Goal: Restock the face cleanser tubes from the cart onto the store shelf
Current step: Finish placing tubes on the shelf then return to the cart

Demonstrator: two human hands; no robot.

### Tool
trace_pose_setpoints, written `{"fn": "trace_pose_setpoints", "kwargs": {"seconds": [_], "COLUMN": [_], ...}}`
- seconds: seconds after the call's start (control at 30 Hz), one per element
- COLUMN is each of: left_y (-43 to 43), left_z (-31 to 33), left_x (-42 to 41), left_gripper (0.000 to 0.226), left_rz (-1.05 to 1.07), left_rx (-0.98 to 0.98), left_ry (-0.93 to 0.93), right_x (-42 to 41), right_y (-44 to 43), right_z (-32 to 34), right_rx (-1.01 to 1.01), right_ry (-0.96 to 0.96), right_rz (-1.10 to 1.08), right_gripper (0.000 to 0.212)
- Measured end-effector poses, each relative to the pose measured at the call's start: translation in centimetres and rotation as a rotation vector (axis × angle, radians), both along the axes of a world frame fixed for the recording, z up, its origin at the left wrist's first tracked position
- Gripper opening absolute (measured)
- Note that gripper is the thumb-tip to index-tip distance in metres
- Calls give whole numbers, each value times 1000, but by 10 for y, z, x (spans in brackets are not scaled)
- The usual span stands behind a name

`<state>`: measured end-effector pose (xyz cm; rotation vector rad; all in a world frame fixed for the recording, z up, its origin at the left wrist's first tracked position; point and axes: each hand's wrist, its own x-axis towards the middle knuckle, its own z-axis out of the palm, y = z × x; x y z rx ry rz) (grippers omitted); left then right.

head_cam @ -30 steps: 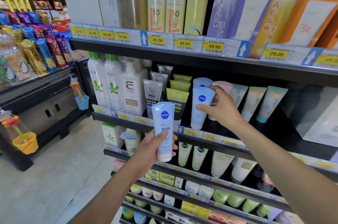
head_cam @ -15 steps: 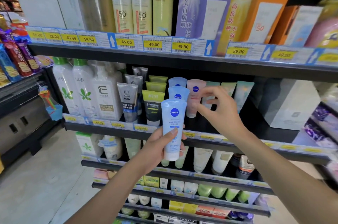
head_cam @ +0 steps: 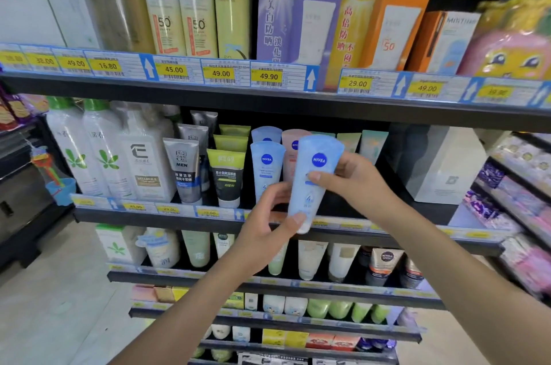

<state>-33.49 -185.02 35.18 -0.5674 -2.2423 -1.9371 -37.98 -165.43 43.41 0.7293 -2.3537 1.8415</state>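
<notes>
The left hand pinches the bottom of the blue tube; the right hand grips it higher up, just in front of the shelf; pushed in fast, it could knock over the pink tube behind.

You see bright, even store light; the shelf casts dark recesses beneath; glare streaks the spray cans; packets at right blur; edges bow outward.

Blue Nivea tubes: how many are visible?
3. Held tube in left hand and right hand; front tube on shelf left of it; rear tube behind that. More may be hidden.
</notes>
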Motion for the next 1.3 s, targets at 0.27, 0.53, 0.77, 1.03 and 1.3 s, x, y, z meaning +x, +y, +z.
{"fn": "trace_pose_setpoints", "kwargs": {"seconds": [0.27,0.53,0.77,1.03,1.3], "left_y": [-47,-70,-74,-78,-81], "left_z": [-42,-70,-72,-79,-76], "left_x": [-5,-6,-6,-9,-8], "left_gripper": [56,57,61,65,65], "left_rz": [470,504,479,466,434], "left_rx": [-724,-997,-982,-943,-958], "left_ry": [451,473,488,542,565], "right_x": [-46,-70,-70,-63,-35], "right_y": [-1,-11,-15,-19,-8], "right_z": [6,-29,-39,-45,-58], "right_rx": [68,144,200,159,136], "right_ry": [47,-33,-61,-100,-94], "right_rz": [-129,-149,-173,-236,-473], "right_gripper": [18,22,21,23,37]}}
